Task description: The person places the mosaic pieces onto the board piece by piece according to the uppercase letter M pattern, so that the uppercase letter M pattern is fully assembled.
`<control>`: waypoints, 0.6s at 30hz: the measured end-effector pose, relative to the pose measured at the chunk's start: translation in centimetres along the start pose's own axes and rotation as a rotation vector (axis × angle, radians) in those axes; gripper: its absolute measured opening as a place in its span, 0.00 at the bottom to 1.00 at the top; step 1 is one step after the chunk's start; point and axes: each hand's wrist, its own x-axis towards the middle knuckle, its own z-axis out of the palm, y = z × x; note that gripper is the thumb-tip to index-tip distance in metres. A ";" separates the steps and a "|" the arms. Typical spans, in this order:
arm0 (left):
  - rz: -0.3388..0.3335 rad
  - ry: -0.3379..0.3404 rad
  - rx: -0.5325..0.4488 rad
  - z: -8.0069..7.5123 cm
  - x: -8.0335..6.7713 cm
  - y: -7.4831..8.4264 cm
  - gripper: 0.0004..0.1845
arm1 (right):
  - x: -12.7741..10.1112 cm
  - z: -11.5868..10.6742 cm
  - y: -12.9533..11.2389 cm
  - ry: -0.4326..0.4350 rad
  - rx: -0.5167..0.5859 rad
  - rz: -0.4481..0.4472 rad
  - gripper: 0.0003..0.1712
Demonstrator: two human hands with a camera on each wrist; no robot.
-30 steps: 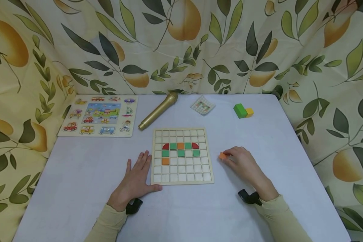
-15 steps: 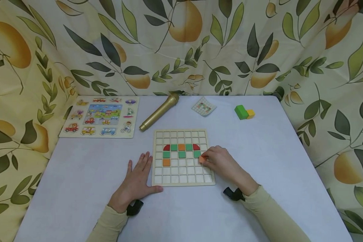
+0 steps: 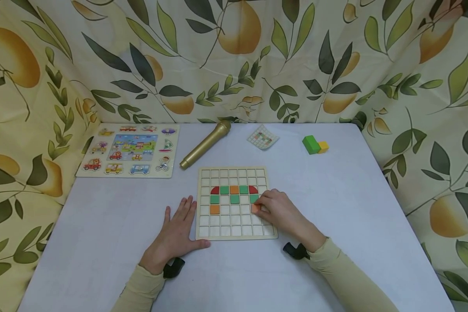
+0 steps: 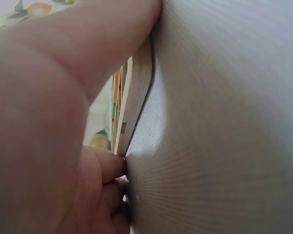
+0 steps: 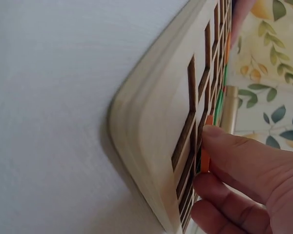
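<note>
Right hand (image 3: pixel 282 212) pinches a small orange square tile (image 3: pixel 255 208) at its edges w/ thumb + fingertips, over a cell on the right side of the wooden grid board (image 3: pixel 236 232), just below a green tile. Left hand (image 3: pixel 176 234) lies flat on the tabletop (image 3: pixel 101 225), fingers spread, thumb against the board's near left corner. Tile looks light, stiff, smooth, prob. slippery: best held by opposite edges.
</note>
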 end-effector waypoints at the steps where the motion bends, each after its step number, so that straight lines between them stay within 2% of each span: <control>1: -0.001 -0.002 0.000 0.0 0.0 0.0 0.66 | 0.0 0.0 0.0 -0.002 -0.003 0.003 0.11; 11: -0.003 -0.022 -0.002 0.0 0.1 -0.1 0.66 | -0.3 0.2 0.1 0.032 0.017 0.005 0.14; 16: -0.018 -0.073 -0.022 -0.7 0.0 -0.2 0.67 | -0.4 -0.4 0.6 0.065 0.042 0.074 0.19; 18: -0.020 -0.074 -0.037 -1.4 0.2 -0.3 0.65 | -0.3 -0.7 1.2 0.078 0.036 0.114 0.21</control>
